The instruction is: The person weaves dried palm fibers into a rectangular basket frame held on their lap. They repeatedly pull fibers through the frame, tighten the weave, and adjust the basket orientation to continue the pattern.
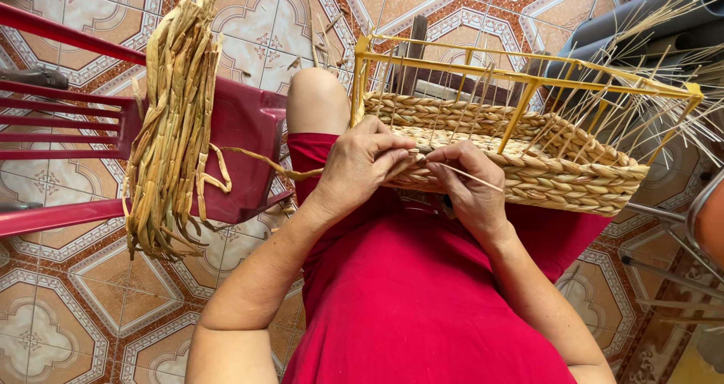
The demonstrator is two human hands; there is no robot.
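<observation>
Head view looks straight down at a person in red clothes, seated, with a half-woven basket [528, 165] resting on the lap. Its sides are plaited straw rope built up around a yellow metal frame [528, 79], and thin pale reeds [648, 113] stick up and fan out past the far rim.

The left hand [362, 165] is curled against the near corner of the basket, fingers pressed together and pinching a flat straw strand [264, 162] that trails off leftward. The right hand [471, 188] sits just beside it, touching the basket wall, its fingers closed on the weave, with a thin reed [471, 177] lying across its knuckles. The two hands nearly meet and hide that corner of the weave.

On the left, a red plastic chair [241, 128] carries a thick bundle of braided straw [173, 120] draped over its seat edge. Patterned floor tiles [90, 301] lie beneath, and dark pipes [641, 15] sit at the upper right.
</observation>
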